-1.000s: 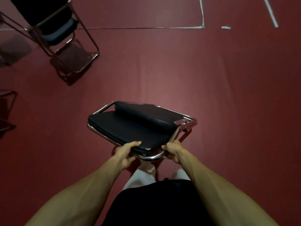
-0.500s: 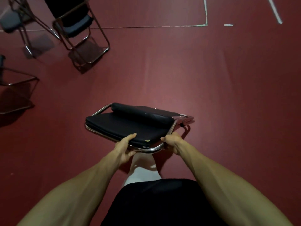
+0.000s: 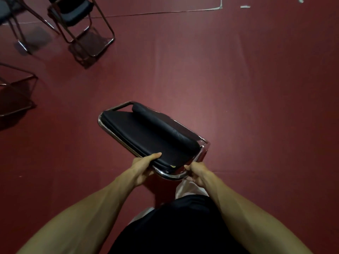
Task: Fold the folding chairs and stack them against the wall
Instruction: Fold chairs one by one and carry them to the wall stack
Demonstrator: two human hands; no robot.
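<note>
A folded chair (image 3: 146, 132) with black padding and a chrome tube frame hangs flat in front of me above the red floor. Both hands carry it by its near end. My left hand (image 3: 145, 167) grips the near left edge, thumb on the black cushion. My right hand (image 3: 198, 171) is closed around the chrome frame at the near right corner. The chair's legs are hidden underneath.
An unfolded black chair (image 3: 77, 13) stands at the top left. Parts of two more chair frames show at the far left, one at the top corner (image 3: 11, 19) and one lower (image 3: 16, 88). White tape lines (image 3: 201, 10) cross the red floor (image 3: 256, 88) at the top.
The folded chair has swung so its far end points more to the upper left. The view has shifted, and the standing chairs now sit further right in the frame.
</note>
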